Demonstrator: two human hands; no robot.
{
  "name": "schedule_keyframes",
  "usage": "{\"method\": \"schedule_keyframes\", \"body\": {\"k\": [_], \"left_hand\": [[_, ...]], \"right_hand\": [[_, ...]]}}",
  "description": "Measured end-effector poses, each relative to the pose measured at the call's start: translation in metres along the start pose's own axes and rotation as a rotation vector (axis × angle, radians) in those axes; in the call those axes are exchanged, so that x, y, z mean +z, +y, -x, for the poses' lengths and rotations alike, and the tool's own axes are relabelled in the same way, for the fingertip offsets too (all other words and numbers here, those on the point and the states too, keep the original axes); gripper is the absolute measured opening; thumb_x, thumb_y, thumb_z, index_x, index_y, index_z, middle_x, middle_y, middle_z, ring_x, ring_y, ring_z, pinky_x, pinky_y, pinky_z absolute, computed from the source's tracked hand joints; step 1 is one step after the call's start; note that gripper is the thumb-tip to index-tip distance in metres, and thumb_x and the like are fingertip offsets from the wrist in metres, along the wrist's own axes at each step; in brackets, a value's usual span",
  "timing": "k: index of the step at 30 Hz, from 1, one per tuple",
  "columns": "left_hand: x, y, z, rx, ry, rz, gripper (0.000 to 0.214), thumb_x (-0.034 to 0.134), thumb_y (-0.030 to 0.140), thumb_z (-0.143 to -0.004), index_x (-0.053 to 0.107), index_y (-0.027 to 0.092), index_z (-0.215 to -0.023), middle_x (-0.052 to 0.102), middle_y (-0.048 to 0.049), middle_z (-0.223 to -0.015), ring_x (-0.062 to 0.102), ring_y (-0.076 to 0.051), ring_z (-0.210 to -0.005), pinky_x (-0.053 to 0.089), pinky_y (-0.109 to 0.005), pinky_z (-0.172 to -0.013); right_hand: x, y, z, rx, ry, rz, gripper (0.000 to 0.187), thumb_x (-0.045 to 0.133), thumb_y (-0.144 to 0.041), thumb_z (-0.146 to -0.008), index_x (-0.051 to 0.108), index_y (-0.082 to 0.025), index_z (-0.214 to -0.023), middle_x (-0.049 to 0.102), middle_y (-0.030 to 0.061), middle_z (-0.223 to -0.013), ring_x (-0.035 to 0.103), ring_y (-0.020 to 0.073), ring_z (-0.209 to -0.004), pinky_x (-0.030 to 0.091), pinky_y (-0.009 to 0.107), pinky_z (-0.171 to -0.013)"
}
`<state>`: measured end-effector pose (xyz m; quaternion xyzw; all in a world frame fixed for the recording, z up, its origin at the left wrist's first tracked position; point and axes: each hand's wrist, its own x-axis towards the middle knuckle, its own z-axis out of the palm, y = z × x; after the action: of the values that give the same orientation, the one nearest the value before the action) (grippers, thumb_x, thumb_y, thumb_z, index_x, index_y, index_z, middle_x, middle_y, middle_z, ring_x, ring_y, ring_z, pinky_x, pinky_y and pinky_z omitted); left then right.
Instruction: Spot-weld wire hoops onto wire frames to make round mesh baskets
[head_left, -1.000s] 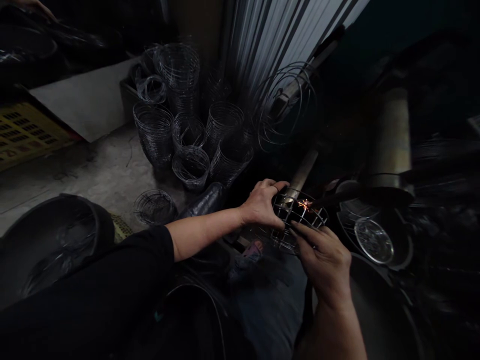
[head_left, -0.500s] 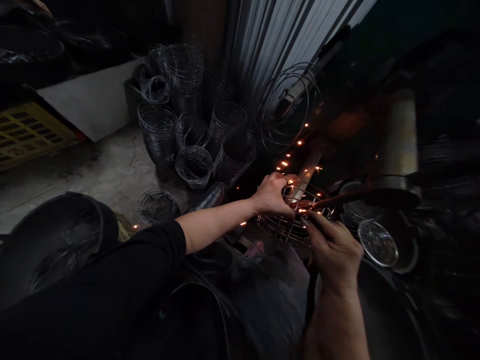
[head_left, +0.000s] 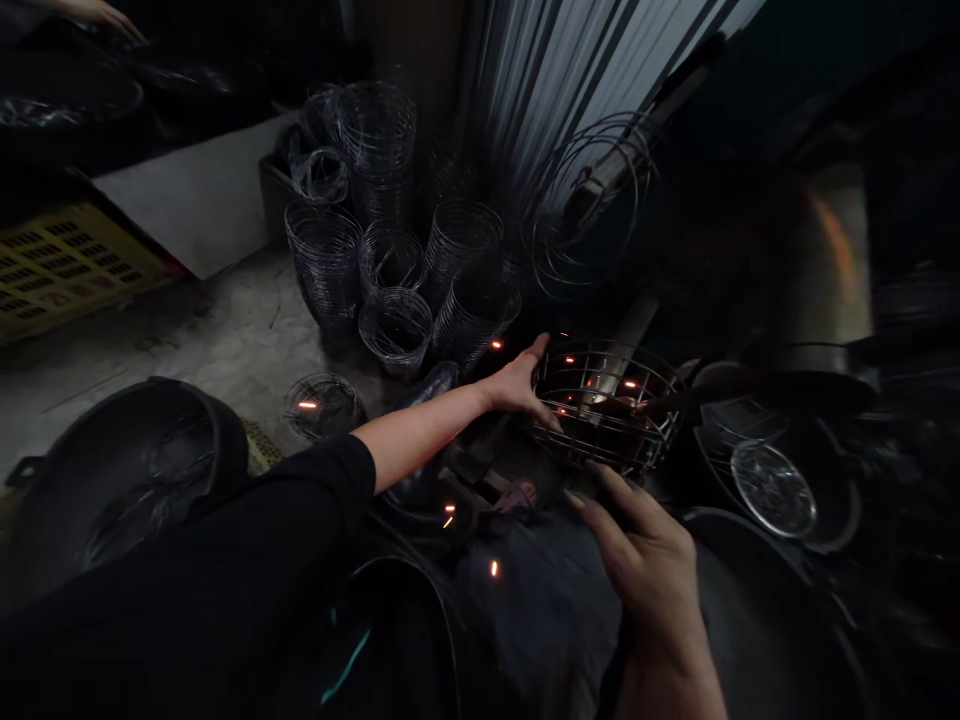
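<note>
A round wire basket (head_left: 577, 440) sits around the pale metal bar (head_left: 630, 340) of a machine, with a darker arm (head_left: 697, 392) reaching into it from the right. My left hand (head_left: 519, 385) is at the basket's left side, thumb and fingers spread wide against its wires. In front of the basket is my right hand (head_left: 645, 550), open, fingers apart and nothing between them. Its fingertips are close to the lower wires; whether they touch I cannot tell. Orange sparks glow inside the basket and in the air.
Stacks of wire rings (head_left: 322, 260) stand at the back left. A loose wire coil (head_left: 592, 200) hangs by the corrugated sheet (head_left: 570, 80). Dark tubs (head_left: 225, 450) flank me. Round mesh (head_left: 772, 488) lies at right. A yellow crate (head_left: 75, 260) and another person's hand (head_left: 97, 12) are at left.
Both hands have come away from the weld point, the left to the basket's left side, the right down and back, fingers opening. The bright sparks at the joint have died down and scattered.
</note>
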<state>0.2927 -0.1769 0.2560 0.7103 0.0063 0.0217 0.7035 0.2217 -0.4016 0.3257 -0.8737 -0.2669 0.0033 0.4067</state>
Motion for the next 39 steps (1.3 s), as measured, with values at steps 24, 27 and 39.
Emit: {"method": "schedule_keyframes", "body": {"k": [24, 27, 39], "left_hand": [[0.014, 0.040, 0.075, 0.212, 0.050, -0.406, 0.103, 0.084, 0.039, -0.041, 0.050, 0.017, -0.135, 0.050, -0.0125, -0.125, 0.050, -0.031, -0.119, 0.043, -0.049, -0.105], [0.016, 0.046, 0.067, 0.216, 0.064, -0.396, 0.101, 0.084, 0.038, -0.041, 0.051, 0.015, -0.134, 0.050, -0.0130, -0.125, 0.050, -0.032, -0.118, 0.044, -0.050, -0.104], [0.022, 0.048, 0.035, 0.172, 0.106, -0.377, 0.097, 0.084, 0.033, -0.038, 0.055, 0.020, -0.129, 0.053, -0.0088, -0.120, 0.053, -0.030, -0.115, 0.046, -0.046, -0.102]], "right_hand": [[-0.003, -0.015, -0.005, -0.434, -0.030, 0.557, 0.030, 0.046, -0.023, -0.093, 0.074, -0.015, -0.100, 0.072, 0.0060, -0.078, 0.065, 0.0183, -0.068, 0.051, 0.029, -0.065], [-0.007, -0.006, -0.012, -0.431, 0.018, 0.481, 0.026, 0.050, -0.025, -0.093, 0.075, -0.017, -0.098, 0.072, 0.0054, -0.078, 0.064, 0.0165, -0.067, 0.052, 0.029, -0.068], [-0.016, 0.012, -0.042, -0.389, 0.093, 0.348, 0.025, 0.059, -0.037, -0.090, 0.076, -0.021, -0.095, 0.074, 0.0049, -0.084, 0.067, 0.0165, -0.071, 0.051, 0.027, -0.064]]}}
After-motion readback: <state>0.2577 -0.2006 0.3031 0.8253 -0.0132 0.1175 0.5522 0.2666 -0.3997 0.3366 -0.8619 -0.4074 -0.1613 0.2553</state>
